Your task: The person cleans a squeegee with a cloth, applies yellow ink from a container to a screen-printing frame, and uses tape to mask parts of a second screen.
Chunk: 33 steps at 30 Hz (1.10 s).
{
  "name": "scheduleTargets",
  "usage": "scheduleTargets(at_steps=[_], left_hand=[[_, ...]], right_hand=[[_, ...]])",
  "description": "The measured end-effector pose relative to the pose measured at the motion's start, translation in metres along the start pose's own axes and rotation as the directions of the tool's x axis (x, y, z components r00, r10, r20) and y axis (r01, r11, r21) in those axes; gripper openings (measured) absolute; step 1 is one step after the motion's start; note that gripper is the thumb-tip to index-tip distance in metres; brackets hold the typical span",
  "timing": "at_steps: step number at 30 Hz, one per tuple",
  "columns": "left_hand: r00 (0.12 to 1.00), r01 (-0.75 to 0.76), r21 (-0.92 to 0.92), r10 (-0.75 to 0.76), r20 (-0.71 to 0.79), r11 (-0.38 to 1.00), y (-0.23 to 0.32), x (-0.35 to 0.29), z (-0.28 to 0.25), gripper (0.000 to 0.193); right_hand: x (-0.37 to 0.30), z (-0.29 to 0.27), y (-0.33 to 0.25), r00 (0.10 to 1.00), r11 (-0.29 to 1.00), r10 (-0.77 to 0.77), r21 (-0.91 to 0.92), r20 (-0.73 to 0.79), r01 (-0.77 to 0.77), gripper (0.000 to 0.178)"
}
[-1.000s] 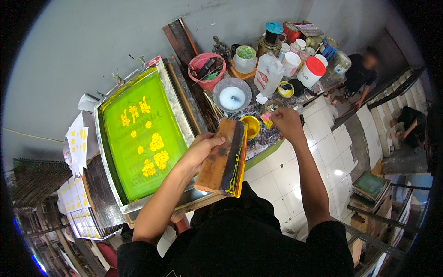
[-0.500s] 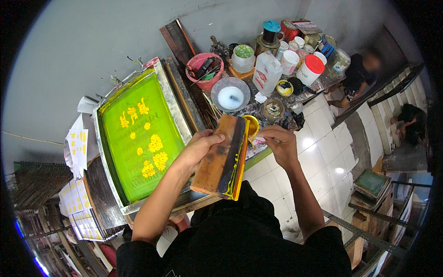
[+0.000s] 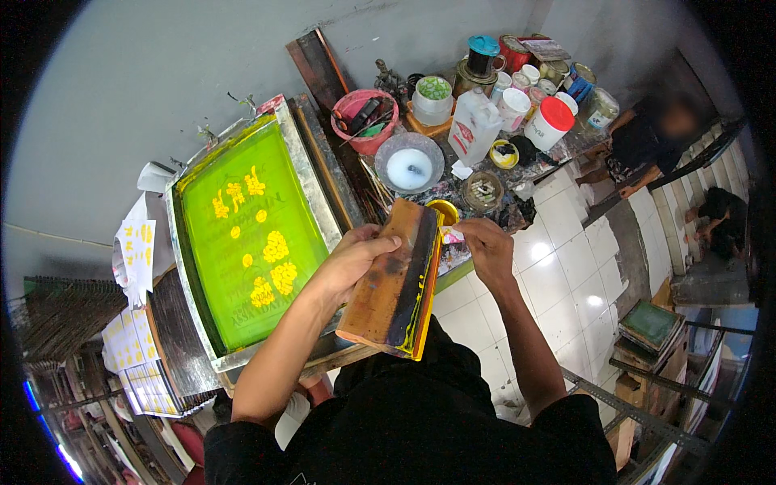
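My left hand [image 3: 349, 260] is wrapped round a wooden squeegee [image 3: 380, 291], its thumb on the flat face. Yellow ink streaks the dark blade along the squeegee's right edge. Beside that edge, the fingers of my right hand [image 3: 487, 242] are pinched on a small pale scrap [image 3: 453, 236], too small to name surely. Just beyond stands a tub of yellow ink [image 3: 444, 212], partly hidden by the squeegee. To the left lies a screen printing frame [image 3: 317, 212] with green mesh [image 3: 212, 279] and yellow floral and letter shapes.
Behind my hands, a cluttered bench bears a bowl of whitish liquid [image 3: 410, 168], a pink basket [image 3: 364, 129], a clear jug [image 3: 475, 125] and several cans. Printed sheets [image 3: 137, 356] lie left of the frame. One person [image 3: 651, 141] is at the far right; another crouches by the stairs.
The squeegee has turned slightly more upright, and my right hand has come a little nearer its inked edge. The person at far right has moved further into view.
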<state>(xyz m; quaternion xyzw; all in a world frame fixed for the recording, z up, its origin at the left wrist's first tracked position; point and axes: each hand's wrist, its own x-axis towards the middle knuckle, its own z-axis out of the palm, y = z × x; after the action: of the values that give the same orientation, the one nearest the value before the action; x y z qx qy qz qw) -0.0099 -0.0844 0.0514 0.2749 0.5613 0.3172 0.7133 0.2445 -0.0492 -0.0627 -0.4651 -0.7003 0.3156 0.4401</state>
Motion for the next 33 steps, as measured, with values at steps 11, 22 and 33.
scheduleTargets(at_steps=[11,22,33], left_hand=[[1.000,-0.010,-0.026,0.010,-0.003,1.000,-0.006,0.002,-0.005,0.040],[0.995,0.018,0.042,-0.014,-0.101,0.999,-0.015,0.016,-0.009,0.043],[0.997,0.018,0.056,-0.014,-0.080,0.998,-0.017,0.016,-0.016,0.044]], right_hand=[[0.011,0.015,0.032,0.995,0.995,0.099,-0.006,-0.024,-0.099,0.021],[0.051,0.001,0.038,0.953,0.909,0.300,-0.315,0.044,-0.271,0.017],[0.047,-0.038,-0.001,0.924,0.928,0.366,-0.118,0.112,-0.353,0.017]])
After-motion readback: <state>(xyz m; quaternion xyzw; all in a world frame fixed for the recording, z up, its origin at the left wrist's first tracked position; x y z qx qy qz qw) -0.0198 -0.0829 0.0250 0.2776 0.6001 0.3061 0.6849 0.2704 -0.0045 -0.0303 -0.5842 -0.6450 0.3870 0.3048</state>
